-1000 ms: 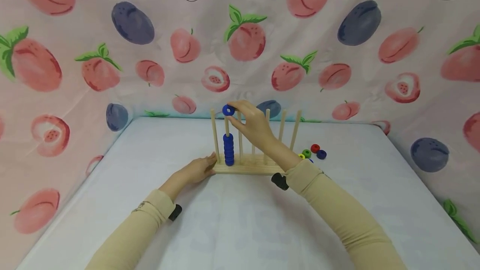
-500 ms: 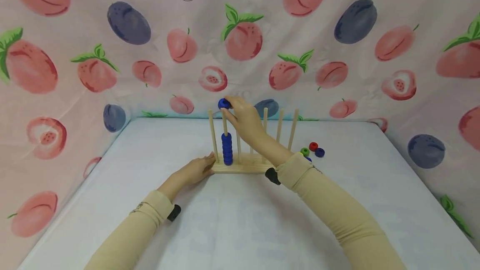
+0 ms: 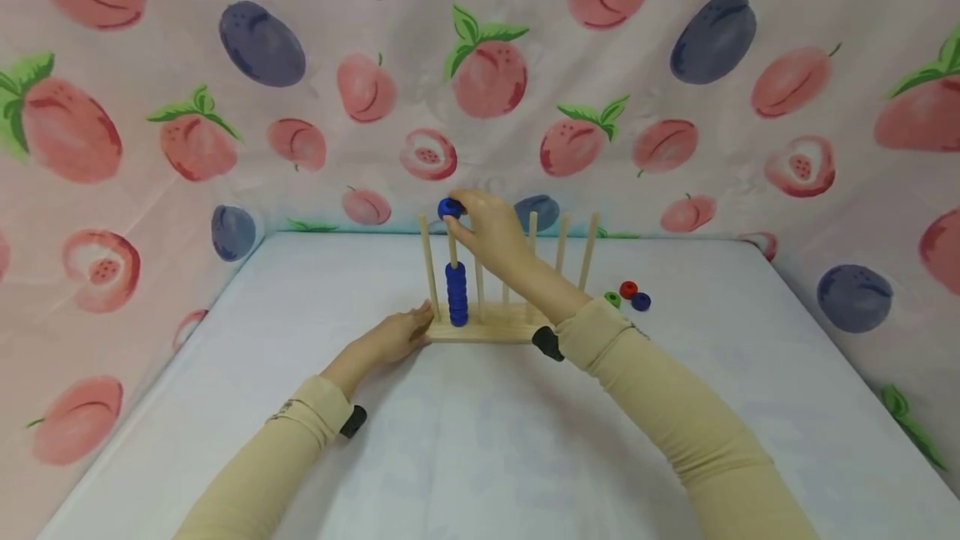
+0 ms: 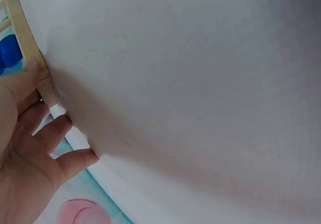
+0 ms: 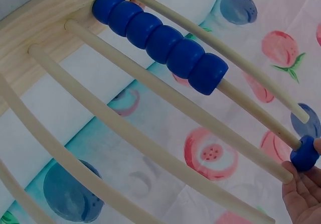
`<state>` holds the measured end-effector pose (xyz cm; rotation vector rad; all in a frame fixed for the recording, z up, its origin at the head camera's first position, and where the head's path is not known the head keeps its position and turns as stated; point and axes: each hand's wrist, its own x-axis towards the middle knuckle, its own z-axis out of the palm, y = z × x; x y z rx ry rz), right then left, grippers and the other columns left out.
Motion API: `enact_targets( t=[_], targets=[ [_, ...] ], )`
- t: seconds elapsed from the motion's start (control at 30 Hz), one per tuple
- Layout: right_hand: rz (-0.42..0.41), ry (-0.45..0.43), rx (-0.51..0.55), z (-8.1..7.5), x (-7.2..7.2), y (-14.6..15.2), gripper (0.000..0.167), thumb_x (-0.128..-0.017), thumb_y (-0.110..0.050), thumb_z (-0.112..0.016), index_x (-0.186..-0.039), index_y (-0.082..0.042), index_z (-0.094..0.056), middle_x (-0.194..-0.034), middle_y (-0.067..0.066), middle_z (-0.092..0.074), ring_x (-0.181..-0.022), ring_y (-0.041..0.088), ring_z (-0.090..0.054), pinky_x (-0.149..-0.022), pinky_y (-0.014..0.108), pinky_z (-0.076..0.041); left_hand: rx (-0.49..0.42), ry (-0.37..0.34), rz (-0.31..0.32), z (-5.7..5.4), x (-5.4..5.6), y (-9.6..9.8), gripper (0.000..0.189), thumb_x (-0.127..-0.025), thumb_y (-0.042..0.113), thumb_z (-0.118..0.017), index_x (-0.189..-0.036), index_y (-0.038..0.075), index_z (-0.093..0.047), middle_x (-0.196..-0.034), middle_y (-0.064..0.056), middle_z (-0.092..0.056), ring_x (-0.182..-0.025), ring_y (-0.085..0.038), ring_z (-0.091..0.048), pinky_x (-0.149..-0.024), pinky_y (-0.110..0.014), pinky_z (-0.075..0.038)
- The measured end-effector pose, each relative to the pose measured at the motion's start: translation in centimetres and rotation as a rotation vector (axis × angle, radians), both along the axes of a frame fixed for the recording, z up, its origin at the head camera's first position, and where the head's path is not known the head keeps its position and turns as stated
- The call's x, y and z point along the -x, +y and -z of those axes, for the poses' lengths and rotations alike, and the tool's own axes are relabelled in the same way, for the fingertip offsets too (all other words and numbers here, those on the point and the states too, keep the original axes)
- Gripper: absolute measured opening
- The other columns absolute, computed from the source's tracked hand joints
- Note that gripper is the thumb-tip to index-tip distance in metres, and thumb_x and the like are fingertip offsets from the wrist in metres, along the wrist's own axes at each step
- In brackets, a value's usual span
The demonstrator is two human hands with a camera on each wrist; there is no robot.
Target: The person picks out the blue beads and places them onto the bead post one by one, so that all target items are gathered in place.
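My right hand (image 3: 495, 232) pinches a blue bead (image 3: 449, 208) at the top of the second wooden peg from the left. In the right wrist view, the held bead (image 5: 304, 156) sits at that peg's tip, with fingers (image 5: 296, 186) beside it. Lower on the same peg is a stack of several blue beads (image 3: 457, 294). My left hand (image 3: 397, 336) grips the left end of the wooden peg rack (image 3: 487, 332). In the left wrist view, the thumb (image 4: 25, 78) presses the rack's base (image 4: 27, 33), while other fingertips reach the white surface.
Right of the rack, a red bead (image 3: 628, 290), a green bead (image 3: 612, 299) and a dark blue bead (image 3: 641, 302) lie on the white table (image 3: 465, 440). The right forearm passes in front of the rack's right end. A fruit-patterned cloth (image 3: 480, 157) stands behind.
The right hand has lifted slightly and tilted the blue bead, so its hole no longer faces the head camera. It now sits at the peg's tip. The left hand stays on the rack's end.
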<state>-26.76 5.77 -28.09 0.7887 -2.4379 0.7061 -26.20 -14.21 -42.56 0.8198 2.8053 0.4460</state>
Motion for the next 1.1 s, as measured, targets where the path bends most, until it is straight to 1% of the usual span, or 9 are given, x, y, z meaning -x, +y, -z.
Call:
enact_targets(
  t=[0.17, 0.3, 0.4, 0.6, 0.77, 0.9, 1.1],
  targets=[
    [-0.001, -0.037, -0.021, -0.45, -0.17, -0.10, 0.035, -0.092, -0.019, -0.061, -0.121, 0.002, -0.060, -0.110, 0.014, -0.068, -0.098, 0.022, -0.066, -0.084, 0.032, -0.056, 0.004, 0.003, -0.012, 0.11, -0.03, -0.15, 0.051, -0.097, 0.016, -0.051, -0.139, -0.008, -0.037, -0.149, -0.023, -0.028, -0.131, -0.044, -0.039, -0.110, -0.051, -0.033],
    [0.013, -0.034, -0.019, -0.53, -0.24, 0.02, 0.040, -0.092, -0.022, -0.062, -0.123, 0.002, -0.059, -0.104, 0.014, -0.069, -0.093, 0.023, -0.066, -0.078, 0.032, -0.056, 0.002, 0.004, -0.003, 0.29, -0.03, -0.05, 0.051, -0.097, 0.017, -0.052, -0.139, -0.008, -0.037, -0.149, -0.023, -0.029, -0.130, -0.044, -0.040, -0.110, -0.051, -0.034],
    [0.012, -0.028, -0.014, -0.41, -0.23, 0.17, 0.038, -0.092, -0.022, -0.062, -0.121, 0.001, -0.060, -0.099, 0.013, -0.069, -0.089, 0.023, -0.065, -0.074, 0.032, -0.056, 0.004, -0.015, -0.011, 0.36, -0.13, 0.04, 0.052, -0.097, 0.018, -0.051, -0.140, -0.007, -0.036, -0.150, -0.022, -0.028, -0.131, -0.044, -0.039, -0.111, -0.051, -0.033],
    [0.008, -0.015, -0.017, -0.19, -0.10, 0.32, 0.034, -0.091, -0.021, -0.062, -0.116, 0.002, -0.063, -0.101, 0.014, -0.070, -0.092, 0.024, -0.067, -0.078, 0.032, -0.057, 0.006, -0.006, -0.011, 0.31, -0.28, 0.14, 0.051, -0.097, 0.017, -0.051, -0.139, -0.008, -0.037, -0.149, -0.023, -0.028, -0.130, -0.044, -0.039, -0.110, -0.052, -0.033],
    [0.016, 0.002, -0.022, -0.24, -0.10, 0.36, 0.031, -0.090, -0.020, -0.063, -0.113, 0.002, -0.064, -0.100, 0.014, -0.070, -0.091, 0.024, -0.067, -0.077, 0.032, -0.057, 0.007, -0.005, -0.011, 0.25, -0.13, 0.30, 0.051, -0.098, 0.017, -0.050, -0.140, -0.007, -0.036, -0.150, -0.022, -0.027, -0.131, -0.044, -0.039, -0.111, -0.052, -0.032],
    [0.004, 0.006, -0.008, -0.18, -0.06, 0.38, 0.027, -0.089, -0.016, -0.064, -0.109, 0.002, -0.065, -0.099, 0.014, -0.070, -0.090, 0.025, -0.067, -0.077, 0.032, -0.057, 0.013, -0.004, -0.007, 0.28, -0.03, 0.31, 0.050, -0.098, 0.018, -0.050, -0.140, -0.007, -0.037, -0.149, -0.023, -0.029, -0.131, -0.044, -0.039, -0.110, -0.051, -0.033],
    [-0.005, 0.012, 0.008, -0.20, -0.16, 0.38, 0.026, -0.089, -0.016, -0.064, -0.108, 0.002, -0.065, -0.100, 0.014, -0.070, -0.092, 0.025, -0.067, -0.079, 0.032, -0.057, 0.010, 0.001, -0.010, 0.18, 0.00, 0.21, 0.049, -0.098, 0.017, -0.050, -0.139, -0.007, -0.038, -0.149, -0.022, -0.029, -0.131, -0.043, -0.039, -0.110, -0.052, -0.034]
  ],
)
